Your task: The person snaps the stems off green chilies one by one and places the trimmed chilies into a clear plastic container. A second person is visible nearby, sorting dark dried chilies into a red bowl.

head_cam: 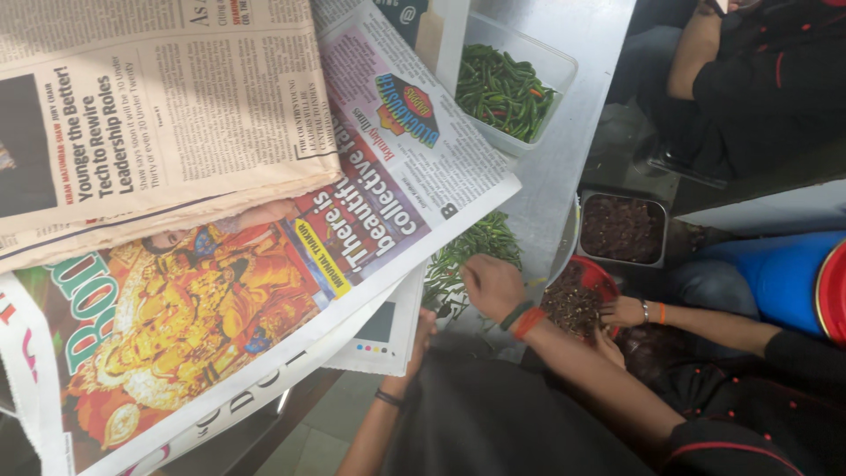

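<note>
**Green chillies under the right hand, at the newspaper's edge**

Green chillies (483, 242) lie in a loose heap on the steel table (573, 132), half tucked under the corner of a spread newspaper (370, 203). Down on the heap's near edge sits the right hand (493, 286), knuckles up, fingers curled in among the pods. Whether it really grips one I cannot tell, the fingertips are buried. Orange and green bands ring its wrist.

Just beside it, lower, the left hand (423, 330) is up against the paper's hanging edge. Its fingers go behind the sheet, so how far they are spread is hidden. A dark band circles that wrist.

Moving out: to the right, a red bowl (589, 280) of dark red bits, and a co-worker's hand (626, 310) with bracelets touching its rim. Beyond that, a steel tray (621, 229) holds more of the dark stuff. Farther up the table, a clear plastic tub (507, 88) is packed with more green pods. On the left, a folded newspaper (159, 115) lies on top of the spread one. At the top right, a seated person in black (758, 79).
</note>
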